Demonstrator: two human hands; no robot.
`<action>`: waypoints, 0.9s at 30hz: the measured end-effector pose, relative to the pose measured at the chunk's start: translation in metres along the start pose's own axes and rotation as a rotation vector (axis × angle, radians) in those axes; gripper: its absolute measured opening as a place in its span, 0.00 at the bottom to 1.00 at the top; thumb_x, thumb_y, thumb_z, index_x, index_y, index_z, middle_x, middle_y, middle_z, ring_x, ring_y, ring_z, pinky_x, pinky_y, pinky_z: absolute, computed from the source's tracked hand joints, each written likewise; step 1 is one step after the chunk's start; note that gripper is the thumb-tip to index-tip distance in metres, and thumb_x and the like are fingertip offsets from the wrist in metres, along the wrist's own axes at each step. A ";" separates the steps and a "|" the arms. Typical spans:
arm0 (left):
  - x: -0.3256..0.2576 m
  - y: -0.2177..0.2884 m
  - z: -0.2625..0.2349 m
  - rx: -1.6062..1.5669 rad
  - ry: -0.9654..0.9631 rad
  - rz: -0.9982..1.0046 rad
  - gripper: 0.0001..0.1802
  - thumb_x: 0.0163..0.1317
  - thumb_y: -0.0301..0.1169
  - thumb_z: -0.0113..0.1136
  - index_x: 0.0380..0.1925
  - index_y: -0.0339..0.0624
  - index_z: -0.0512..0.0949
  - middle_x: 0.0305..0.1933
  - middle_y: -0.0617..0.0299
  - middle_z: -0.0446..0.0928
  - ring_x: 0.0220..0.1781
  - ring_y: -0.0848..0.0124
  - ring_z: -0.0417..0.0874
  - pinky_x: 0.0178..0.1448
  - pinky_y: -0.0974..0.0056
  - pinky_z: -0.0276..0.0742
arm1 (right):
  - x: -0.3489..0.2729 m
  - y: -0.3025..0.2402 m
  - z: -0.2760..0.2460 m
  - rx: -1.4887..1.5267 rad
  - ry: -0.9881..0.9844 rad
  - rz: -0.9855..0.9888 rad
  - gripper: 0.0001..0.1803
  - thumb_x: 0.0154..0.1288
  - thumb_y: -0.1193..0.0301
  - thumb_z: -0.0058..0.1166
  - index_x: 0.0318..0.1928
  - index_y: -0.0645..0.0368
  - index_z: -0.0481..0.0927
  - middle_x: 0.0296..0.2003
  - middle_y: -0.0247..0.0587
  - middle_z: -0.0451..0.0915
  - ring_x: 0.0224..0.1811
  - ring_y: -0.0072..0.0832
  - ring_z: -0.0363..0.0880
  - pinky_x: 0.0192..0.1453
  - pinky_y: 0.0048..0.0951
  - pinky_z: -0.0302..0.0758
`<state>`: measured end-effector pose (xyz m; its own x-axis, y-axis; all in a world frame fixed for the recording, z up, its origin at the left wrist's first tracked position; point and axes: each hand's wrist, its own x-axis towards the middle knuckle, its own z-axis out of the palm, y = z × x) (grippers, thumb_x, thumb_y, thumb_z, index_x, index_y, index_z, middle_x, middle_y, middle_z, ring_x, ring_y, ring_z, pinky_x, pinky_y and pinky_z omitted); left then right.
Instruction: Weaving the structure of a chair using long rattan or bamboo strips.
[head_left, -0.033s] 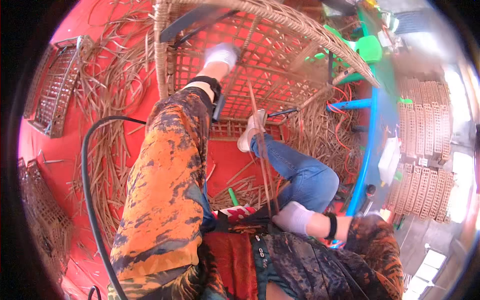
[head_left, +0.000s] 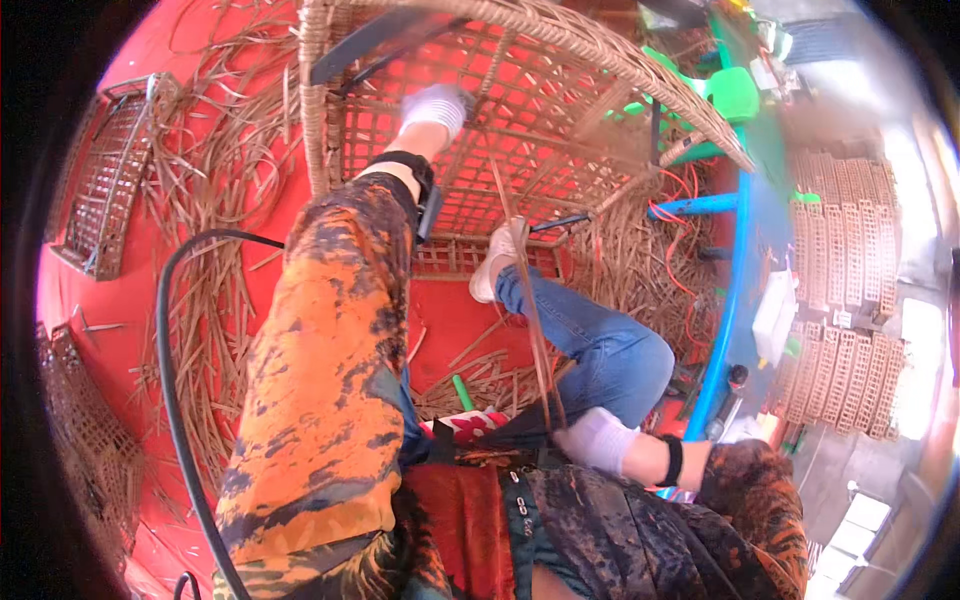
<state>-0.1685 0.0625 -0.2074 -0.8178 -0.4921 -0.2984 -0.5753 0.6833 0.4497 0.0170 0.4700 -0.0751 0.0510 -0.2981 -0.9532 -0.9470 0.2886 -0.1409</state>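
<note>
The floor (head_left: 100, 300) is red and strewn with loose cane strips (head_left: 215, 330); a black hose (head_left: 165, 350) curves across it, and flat woven panels (head_left: 110, 175) lie at the left. A blue pipe (head_left: 725, 300) and stacked pale lattice pieces (head_left: 840, 260) stand at the right. A large woven rattan frame (head_left: 560, 120) fills the upper centre. The left hand (head_left: 435, 105), gloved in white, is extended against the frame's lattice; whether it grips a strand cannot be told, as the view there is blurred. The right hand (head_left: 595, 440), also gloved, is clenched on a long cane strip (head_left: 525, 300), near the lap. The strip's long axis runs almost vertically, pointing up into the frame.
</note>
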 end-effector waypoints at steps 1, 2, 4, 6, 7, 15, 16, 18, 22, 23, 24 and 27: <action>-0.001 0.001 0.002 -0.057 0.038 0.003 0.21 0.62 0.47 0.46 0.46 0.52 0.80 0.52 0.56 0.77 0.55 0.53 0.77 0.56 0.52 0.72 | -0.012 -0.001 0.014 0.021 0.004 -0.008 0.10 0.55 0.70 0.51 0.37 0.56 0.81 0.28 0.41 0.82 0.35 0.38 0.84 0.37 0.37 0.78; -0.002 0.002 0.005 -0.094 0.009 0.073 0.21 0.62 0.47 0.46 0.46 0.52 0.80 0.52 0.56 0.77 0.55 0.53 0.77 0.56 0.52 0.72 | -0.021 -0.002 0.027 0.055 -0.027 0.052 0.10 0.57 0.69 0.48 0.38 0.56 0.80 0.28 0.42 0.82 0.35 0.38 0.83 0.36 0.37 0.78; 0.004 0.008 0.010 -0.055 0.045 0.070 0.18 0.62 0.44 0.45 0.42 0.53 0.81 0.48 0.53 0.79 0.51 0.55 0.79 0.54 0.54 0.74 | -0.037 -0.002 0.056 0.116 -0.072 0.159 0.11 0.60 0.68 0.46 0.39 0.57 0.79 0.28 0.43 0.82 0.34 0.39 0.83 0.36 0.36 0.78; 0.015 0.011 0.022 -0.146 0.098 0.045 0.18 0.61 0.45 0.47 0.38 0.50 0.82 0.45 0.52 0.80 0.48 0.53 0.80 0.52 0.54 0.74 | -0.046 -0.004 0.090 0.171 -0.082 0.218 0.11 0.60 0.68 0.45 0.38 0.57 0.79 0.28 0.44 0.82 0.34 0.40 0.83 0.36 0.37 0.79; 0.023 0.009 0.028 -0.142 0.058 0.123 0.17 0.61 0.45 0.48 0.36 0.48 0.82 0.43 0.53 0.80 0.46 0.54 0.80 0.51 0.54 0.74 | -0.049 -0.004 0.108 0.201 -0.087 0.242 0.12 0.61 0.67 0.45 0.38 0.57 0.80 0.28 0.45 0.82 0.34 0.40 0.83 0.36 0.37 0.79; 0.085 -0.005 0.046 -0.384 -0.335 -0.106 0.12 0.61 0.39 0.50 0.38 0.49 0.78 0.28 0.59 0.78 0.28 0.67 0.78 0.31 0.57 0.74 | -0.081 -0.028 0.175 0.436 -0.188 0.340 0.14 0.63 0.64 0.43 0.37 0.58 0.81 0.31 0.49 0.82 0.34 0.43 0.83 0.37 0.39 0.79; 0.082 -0.003 0.044 -0.435 -0.313 -0.076 0.10 0.61 0.36 0.49 0.39 0.49 0.78 0.26 0.60 0.76 0.25 0.68 0.76 0.28 0.59 0.73 | -0.082 -0.021 0.157 0.427 -0.166 0.350 0.15 0.63 0.64 0.43 0.37 0.58 0.81 0.31 0.50 0.82 0.34 0.43 0.83 0.37 0.39 0.79; 0.067 0.001 0.043 -0.477 -0.298 -0.042 0.10 0.61 0.33 0.49 0.40 0.49 0.77 0.25 0.62 0.75 0.22 0.70 0.73 0.25 0.61 0.72 | -0.080 0.016 0.100 0.260 -0.091 0.453 0.15 0.64 0.63 0.43 0.37 0.58 0.81 0.32 0.51 0.82 0.33 0.44 0.83 0.37 0.40 0.79; 0.037 -0.003 0.031 -0.675 -0.244 0.058 0.11 0.59 0.27 0.50 0.39 0.53 0.78 0.29 0.65 0.75 0.22 0.73 0.73 0.26 0.64 0.73 | -0.053 0.104 -0.048 0.121 1.224 0.316 0.12 0.59 0.70 0.52 0.44 0.58 0.77 0.38 0.44 0.81 0.36 0.41 0.82 0.37 0.38 0.78; 0.033 -0.003 0.028 -0.749 -0.256 0.082 0.08 0.58 0.32 0.52 0.37 0.50 0.78 0.28 0.62 0.76 0.21 0.70 0.74 0.26 0.62 0.74 | -0.033 0.120 -0.087 -0.097 1.382 0.223 0.13 0.62 0.70 0.51 0.47 0.57 0.77 0.42 0.45 0.80 0.41 0.41 0.81 0.38 0.37 0.78; 0.030 -0.004 0.024 -0.805 -0.244 0.039 0.10 0.57 0.38 0.54 0.35 0.48 0.78 0.26 0.60 0.77 0.21 0.68 0.75 0.26 0.59 0.74 | -0.012 0.130 -0.120 -0.070 1.383 0.217 0.17 0.63 0.64 0.50 0.51 0.57 0.74 0.45 0.47 0.79 0.44 0.43 0.79 0.41 0.39 0.77; 0.028 -0.002 0.015 -0.674 -0.276 -0.009 0.10 0.55 0.40 0.56 0.33 0.48 0.78 0.25 0.62 0.75 0.20 0.69 0.73 0.24 0.61 0.71 | 0.078 0.136 -0.214 0.378 1.379 0.268 0.24 0.63 0.57 0.50 0.54 0.59 0.71 0.40 0.49 0.80 0.44 0.46 0.79 0.42 0.43 0.77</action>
<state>-0.1904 0.0553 -0.2291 -0.8389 -0.2812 -0.4660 -0.5190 0.1557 0.8405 -0.1757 0.2915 -0.1110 -0.6553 -0.7551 0.0172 -0.7299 0.6272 -0.2719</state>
